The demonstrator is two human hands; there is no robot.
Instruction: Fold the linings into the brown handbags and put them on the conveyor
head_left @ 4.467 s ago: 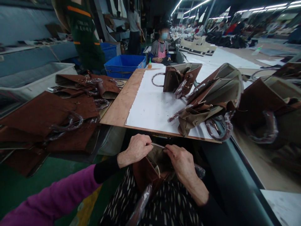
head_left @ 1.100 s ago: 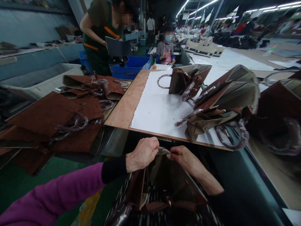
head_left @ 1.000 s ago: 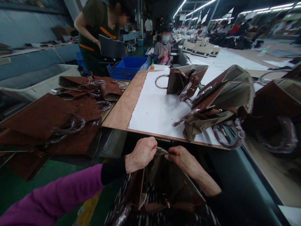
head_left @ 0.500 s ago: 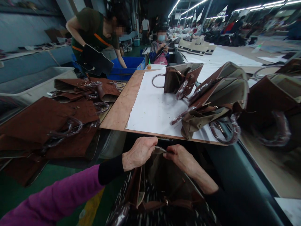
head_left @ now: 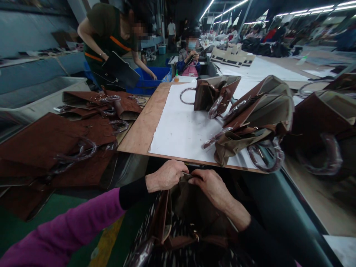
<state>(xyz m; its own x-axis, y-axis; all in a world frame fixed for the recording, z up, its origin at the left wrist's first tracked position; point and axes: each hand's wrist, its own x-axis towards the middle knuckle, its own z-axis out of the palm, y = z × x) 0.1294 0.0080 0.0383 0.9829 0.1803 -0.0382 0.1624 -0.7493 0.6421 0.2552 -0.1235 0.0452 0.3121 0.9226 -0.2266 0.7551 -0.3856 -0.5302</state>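
A brown handbag (head_left: 194,211) with a dull khaki lining rests on my lap, its mouth toward me. My left hand (head_left: 168,175) pinches the far top edge of the bag. Beside it, my right hand (head_left: 213,187) grips the same edge between thumb and fingers, a short gap from the left. A small metal clasp and a brown strap show low in the bag. One plastic-wrapped handle (head_left: 143,254) hangs at its lower left. The bag's lower part is dark and hard to make out.
Brown handbags (head_left: 258,111) with wrapped handles stand on the white-papered table (head_left: 175,129). More brown bags (head_left: 47,144) lie piled at left. Behind them, a co-worker (head_left: 108,40) holds a dark panel over a blue bin (head_left: 164,74). Another masked person (head_left: 189,55) sits farther back.
My hands have shifted slightly along the bag's edge, the right one a little left. The co-worker's dark panel has moved right and their reaching hand has risen over the blue bin.
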